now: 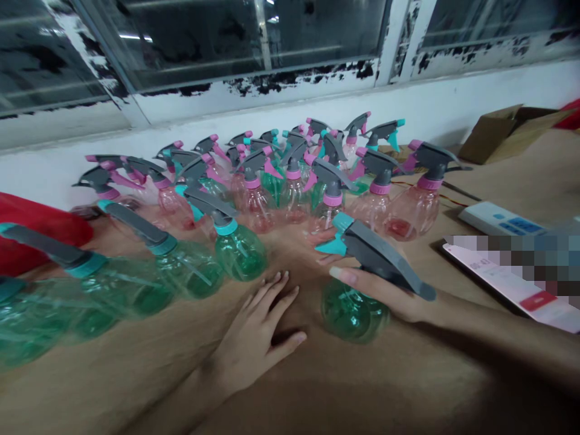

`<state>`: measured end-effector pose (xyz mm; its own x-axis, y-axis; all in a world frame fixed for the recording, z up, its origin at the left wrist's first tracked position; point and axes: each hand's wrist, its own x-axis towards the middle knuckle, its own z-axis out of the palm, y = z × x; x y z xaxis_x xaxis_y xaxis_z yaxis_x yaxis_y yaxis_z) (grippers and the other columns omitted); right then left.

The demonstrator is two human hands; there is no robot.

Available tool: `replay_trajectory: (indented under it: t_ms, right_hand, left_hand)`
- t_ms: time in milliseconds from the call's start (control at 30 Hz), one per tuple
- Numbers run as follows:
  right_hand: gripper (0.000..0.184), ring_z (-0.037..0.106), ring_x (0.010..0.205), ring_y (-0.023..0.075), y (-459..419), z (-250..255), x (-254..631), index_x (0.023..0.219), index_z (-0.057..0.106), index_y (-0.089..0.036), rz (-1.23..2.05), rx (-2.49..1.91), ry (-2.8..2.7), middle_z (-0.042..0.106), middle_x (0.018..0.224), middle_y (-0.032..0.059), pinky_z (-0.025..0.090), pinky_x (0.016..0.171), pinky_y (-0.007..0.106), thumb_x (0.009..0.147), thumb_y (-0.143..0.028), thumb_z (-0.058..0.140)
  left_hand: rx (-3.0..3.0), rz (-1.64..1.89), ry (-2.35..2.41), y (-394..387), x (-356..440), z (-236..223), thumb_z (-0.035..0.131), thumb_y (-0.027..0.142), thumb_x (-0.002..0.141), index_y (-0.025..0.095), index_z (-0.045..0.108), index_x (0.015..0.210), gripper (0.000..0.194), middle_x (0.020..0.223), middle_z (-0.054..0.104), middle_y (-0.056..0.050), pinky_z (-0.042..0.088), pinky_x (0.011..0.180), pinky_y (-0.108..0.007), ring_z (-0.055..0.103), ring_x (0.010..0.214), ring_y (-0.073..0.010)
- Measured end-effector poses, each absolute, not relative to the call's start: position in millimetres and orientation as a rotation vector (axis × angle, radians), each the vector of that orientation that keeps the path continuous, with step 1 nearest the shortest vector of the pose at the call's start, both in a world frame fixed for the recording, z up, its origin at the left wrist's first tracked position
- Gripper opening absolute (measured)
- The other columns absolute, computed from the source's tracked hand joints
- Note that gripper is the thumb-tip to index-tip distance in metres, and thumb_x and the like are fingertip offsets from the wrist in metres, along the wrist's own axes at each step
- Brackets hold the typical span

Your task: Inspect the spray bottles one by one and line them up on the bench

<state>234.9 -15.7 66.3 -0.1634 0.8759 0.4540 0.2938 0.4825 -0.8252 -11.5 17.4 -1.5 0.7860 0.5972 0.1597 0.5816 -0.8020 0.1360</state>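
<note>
A green bottle point(353, 311), likely light and slick, is held by the right hand point(385, 289), best gripped under its sprayer point(380, 252); the left hand point(256, 332) is spread

The head camera is looking forward and down — close above the tabletop point(149, 350) — and facing a windowed wall point(435, 99).

Open brown cardboard box point(488, 138) stands at right, near white wall point(430, 104). Flat white device point(502, 221) with blue panel lies near dark-edged phone point(498, 273), pale screen lit. Bulky red thing point(40, 235) sits at left edge. Dark windows point(312, 30) behind, white frames blotched black.
</note>
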Motion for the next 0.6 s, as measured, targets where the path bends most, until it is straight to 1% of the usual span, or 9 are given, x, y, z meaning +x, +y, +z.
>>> replay_trajectory:
  t_ms: [100,267,467,533,600]
  right_hand:
    - [0.037,0.07,0.085,0.0215,-15.6,66.3,235.0,0.113,0.059,-0.021,0.825,-0.957,-1.613,0.067,0.09,0.0041,0.057,0.069,0.031,0.081,-0.038,0.065]
    - [0.039,0.07,0.085,0.0218,-15.5,65.2,235.4,0.114,0.059,-0.022,0.849,-0.971,-1.608,0.068,0.089,0.0036,0.057,0.071,0.032,0.08,-0.038,0.067]
    - [0.041,0.07,0.087,0.0213,-15.4,65.1,235.3,0.119,0.058,-0.022,0.867,-0.944,-1.622,0.068,0.107,0.0069,0.057,0.074,0.034,0.082,-0.037,0.064]
    - [0.042,0.07,0.087,0.0214,-15.4,65.0,235.3,0.119,0.058,-0.02,0.866,-0.948,-1.618,0.068,0.106,0.008,0.057,0.073,0.033,0.081,-0.037,0.065]
    - [0.042,0.07,0.087,0.0221,-15.1,64.7,235.4,0.118,0.058,-0.019,0.849,-0.951,-1.62,0.069,0.1,0.0076,0.057,0.072,0.032,0.081,-0.038,0.065]
  left_hand:
    - [2.891,0.311,0.956,17.1,-11.7,-2.4,0.051,0.051,0.094,0.021,0.036,0.142,0.059,0.152,0.03,-0.01,0.03,0.109,-0.046,0.028,0.138,-0.028]
    - [2.891,0.3,0.965,16.3,-11.5,-2.3,0.051,0.053,0.093,0.021,0.037,0.142,0.06,0.152,0.03,-0.01,0.031,0.108,-0.047,0.029,0.137,-0.029]
    - [2.897,0.306,0.958,16.3,-11.5,-2.4,0.05,0.052,0.094,0.021,0.034,0.143,0.06,0.152,0.03,-0.01,0.032,0.107,-0.048,0.03,0.137,-0.0286]
    - [2.899,0.299,0.954,16.6,-11.6,-2.5,0.05,0.052,0.094,0.021,0.033,0.143,0.061,0.152,0.03,-0.011,0.032,0.107,-0.048,0.029,0.138,-0.0287]
    - [2.898,0.302,0.957,16.8,-11.7,-2.5,0.051,0.052,0.094,0.021,0.033,0.143,0.061,0.152,0.03,-0.011,0.032,0.107,-0.049,0.029,0.138,-0.0287]
